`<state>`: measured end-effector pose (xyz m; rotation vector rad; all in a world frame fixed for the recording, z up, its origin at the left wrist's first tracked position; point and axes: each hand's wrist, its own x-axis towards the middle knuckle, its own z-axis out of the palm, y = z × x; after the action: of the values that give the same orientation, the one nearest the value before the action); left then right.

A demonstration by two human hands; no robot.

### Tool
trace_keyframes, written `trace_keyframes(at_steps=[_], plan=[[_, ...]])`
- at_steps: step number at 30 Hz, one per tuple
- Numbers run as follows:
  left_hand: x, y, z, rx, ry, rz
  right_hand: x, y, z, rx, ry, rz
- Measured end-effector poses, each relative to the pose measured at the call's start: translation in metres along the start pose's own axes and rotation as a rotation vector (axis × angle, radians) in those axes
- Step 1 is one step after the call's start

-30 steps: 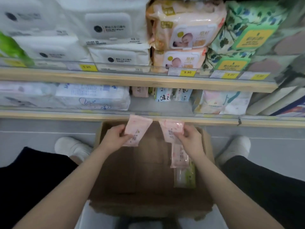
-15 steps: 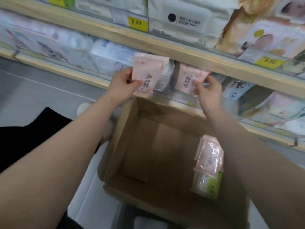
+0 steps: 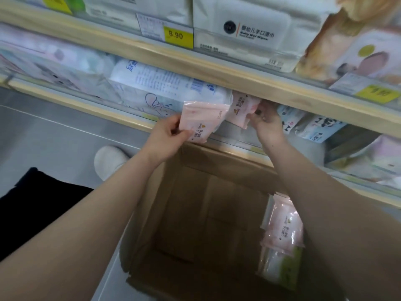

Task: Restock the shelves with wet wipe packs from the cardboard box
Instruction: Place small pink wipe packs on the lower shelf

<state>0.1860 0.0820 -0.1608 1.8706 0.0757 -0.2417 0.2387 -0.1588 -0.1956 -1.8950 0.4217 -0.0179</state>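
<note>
My left hand pinches a small pink wet wipe pack just in front of the lower shelf's edge. My right hand holds a second pink pack and has it partly inside the lower shelf, under the wooden upper shelf board. Below both arms stands the open cardboard box. A pink pack and a green-marked pack lie against the box's right wall, partly hidden by my right forearm.
A large white and blue pack sits on the lower shelf left of the gap, panda-print packs to its right. White wipe packs and a yellow 8.90 price tag line the upper shelf. A white shoe rests on the grey floor.
Both hands have lifted the pink packs out of the box and up to the lower shelf. The right hand's pack now reaches into the shelf gap. The view has leaned closer and tilted.
</note>
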Motion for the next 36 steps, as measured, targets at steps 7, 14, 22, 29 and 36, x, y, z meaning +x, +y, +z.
trace_keyframes(at_steps=[7,14,22,29,36], plan=[[-0.018,0.036,0.011,0.005,-0.037,0.031,-0.076,-0.021,-0.029,-0.041,-0.309,-0.08],[-0.029,0.057,0.039,-0.002,-0.201,0.085,-0.106,-0.032,-0.043,0.066,-0.244,-0.13],[-0.011,0.006,0.025,0.558,-0.124,0.199,-0.074,-0.013,-0.039,-0.075,-0.079,-0.152],[-0.011,-0.039,0.023,0.968,-0.149,0.327,-0.02,0.008,-0.014,-0.137,0.025,0.019],[-0.01,-0.043,0.022,0.986,-0.113,0.396,0.008,0.017,0.012,-0.131,0.072,0.041]])
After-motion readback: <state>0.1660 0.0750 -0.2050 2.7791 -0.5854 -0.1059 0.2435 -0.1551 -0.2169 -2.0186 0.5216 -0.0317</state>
